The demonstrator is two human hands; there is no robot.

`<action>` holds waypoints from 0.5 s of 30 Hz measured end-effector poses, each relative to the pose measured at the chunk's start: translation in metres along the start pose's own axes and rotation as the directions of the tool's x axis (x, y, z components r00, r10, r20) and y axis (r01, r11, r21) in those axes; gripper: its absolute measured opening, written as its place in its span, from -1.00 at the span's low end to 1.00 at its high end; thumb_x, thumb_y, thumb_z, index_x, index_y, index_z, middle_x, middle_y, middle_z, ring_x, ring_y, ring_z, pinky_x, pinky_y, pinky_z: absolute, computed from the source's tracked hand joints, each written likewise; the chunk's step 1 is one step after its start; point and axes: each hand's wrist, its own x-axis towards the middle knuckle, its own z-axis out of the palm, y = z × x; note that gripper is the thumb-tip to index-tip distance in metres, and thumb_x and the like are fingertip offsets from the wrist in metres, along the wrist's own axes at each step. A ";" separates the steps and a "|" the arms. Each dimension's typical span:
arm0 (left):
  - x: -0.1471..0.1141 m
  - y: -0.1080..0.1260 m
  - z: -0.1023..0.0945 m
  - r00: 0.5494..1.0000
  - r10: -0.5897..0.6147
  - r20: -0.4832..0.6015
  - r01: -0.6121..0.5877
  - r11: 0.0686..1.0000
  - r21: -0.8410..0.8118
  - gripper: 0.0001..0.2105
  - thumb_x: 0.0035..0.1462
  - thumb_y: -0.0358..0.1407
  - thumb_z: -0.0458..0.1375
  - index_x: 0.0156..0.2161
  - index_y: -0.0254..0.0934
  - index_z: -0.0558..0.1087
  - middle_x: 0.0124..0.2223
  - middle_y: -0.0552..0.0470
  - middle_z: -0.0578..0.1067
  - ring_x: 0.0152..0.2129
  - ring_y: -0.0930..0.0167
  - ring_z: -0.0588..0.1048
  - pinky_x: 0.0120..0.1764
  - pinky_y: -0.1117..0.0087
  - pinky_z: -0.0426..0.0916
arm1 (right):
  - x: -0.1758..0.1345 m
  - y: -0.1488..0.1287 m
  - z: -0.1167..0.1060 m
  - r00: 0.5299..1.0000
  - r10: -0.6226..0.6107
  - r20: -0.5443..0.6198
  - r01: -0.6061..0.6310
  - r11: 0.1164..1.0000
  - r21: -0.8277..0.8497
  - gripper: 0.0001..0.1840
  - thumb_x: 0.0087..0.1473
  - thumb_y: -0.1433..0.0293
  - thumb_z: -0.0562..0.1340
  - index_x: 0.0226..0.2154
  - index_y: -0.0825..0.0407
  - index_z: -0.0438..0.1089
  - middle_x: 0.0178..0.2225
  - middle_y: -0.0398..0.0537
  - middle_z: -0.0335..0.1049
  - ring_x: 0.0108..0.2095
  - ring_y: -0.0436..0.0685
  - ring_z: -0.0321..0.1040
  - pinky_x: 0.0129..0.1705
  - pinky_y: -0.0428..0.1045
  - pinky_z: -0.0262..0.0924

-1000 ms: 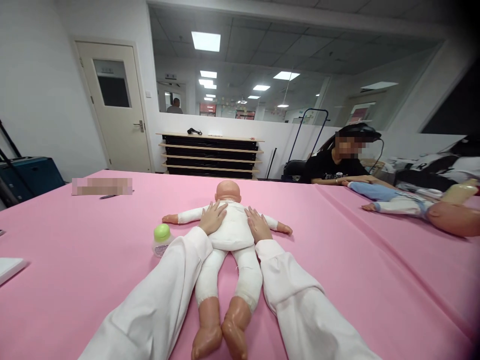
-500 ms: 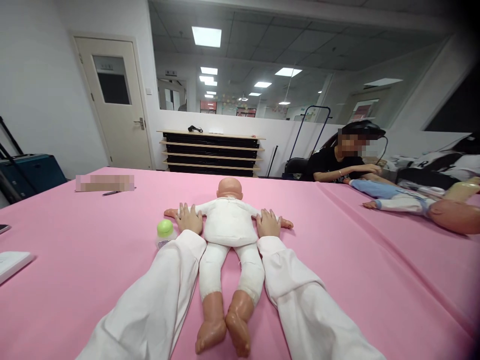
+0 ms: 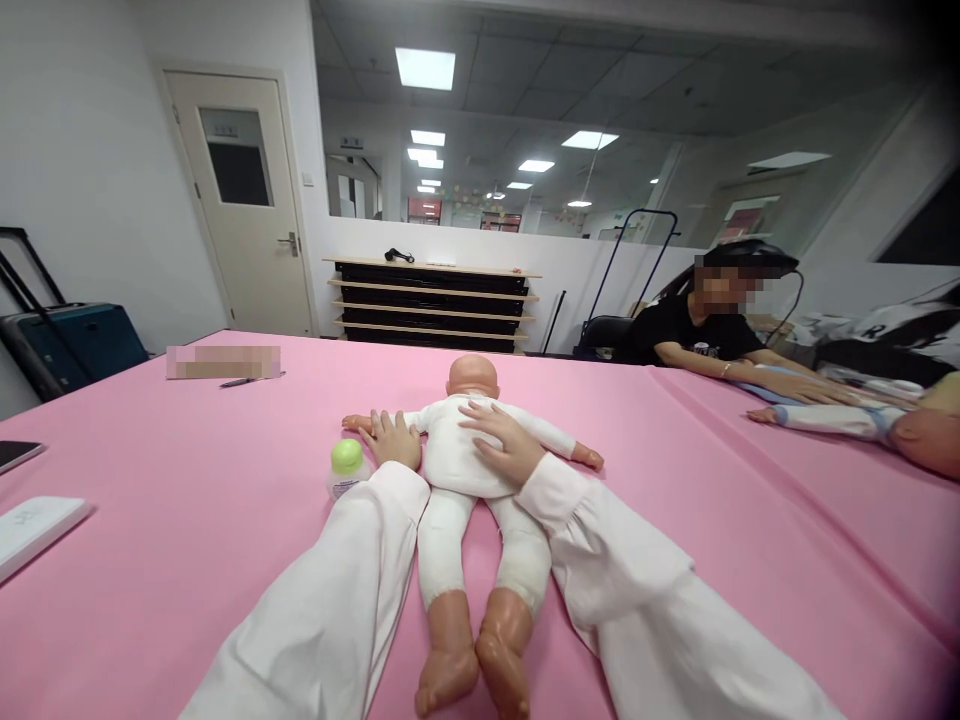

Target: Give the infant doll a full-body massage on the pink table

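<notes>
White-clothed plastic baby doll (image 3: 456, 468) lay head toward the far edge of the pink-covered desk (image 3: 187, 480), arm partly hidden under left hand (image 3: 394, 440), torso under right hand (image 3: 508, 446), fingers apart on both.

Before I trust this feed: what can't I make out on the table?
In the head view:
Doll: face turned out of view; right hand covers part of its back.
Left hand: palm hidden by its own back.
Green-capped bottle: label print too small; one side behind the left sleeve.
Phone: cut off by the left edge.
Second doll: head cut off by the right edge.
</notes>
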 end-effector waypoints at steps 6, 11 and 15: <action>0.000 0.000 0.000 1.000 0.009 0.029 -0.009 1.000 -0.003 -0.60 0.13 -0.23 -0.09 0.05 -0.24 0.33 0.19 -0.14 0.23 0.22 0.16 -0.04 0.14 -0.13 -0.18 | 0.028 0.024 0.019 0.931 0.347 0.115 -0.329 0.932 -0.151 -0.44 0.12 0.29 0.02 0.17 0.03 0.06 0.26 0.03 -0.15 0.27 0.19 -0.23 0.25 0.26 -0.31; 0.001 0.001 0.003 0.999 0.015 0.031 -0.015 1.000 0.014 -0.60 0.14 -0.24 -0.10 0.06 -0.26 0.32 0.19 -0.16 0.21 0.21 0.18 -0.04 0.15 -0.11 -0.19 | 0.008 0.011 0.021 0.910 0.288 0.299 -0.254 0.956 -0.149 -0.54 0.17 0.25 -0.05 0.12 -0.15 0.14 0.25 -0.13 -0.13 0.28 0.22 -0.31 0.21 0.37 -0.42; 0.001 0.001 0.002 0.999 0.017 0.036 -0.017 1.000 0.002 -0.60 0.13 -0.25 -0.10 0.06 -0.26 0.32 0.18 -0.16 0.23 0.21 0.16 -0.04 0.14 -0.12 -0.20 | -0.013 -0.015 0.012 0.903 0.130 0.409 -0.123 0.991 -0.043 -0.48 0.11 0.20 0.05 0.14 -0.19 0.11 0.24 -0.14 -0.09 0.28 0.29 -0.31 0.17 0.44 -0.50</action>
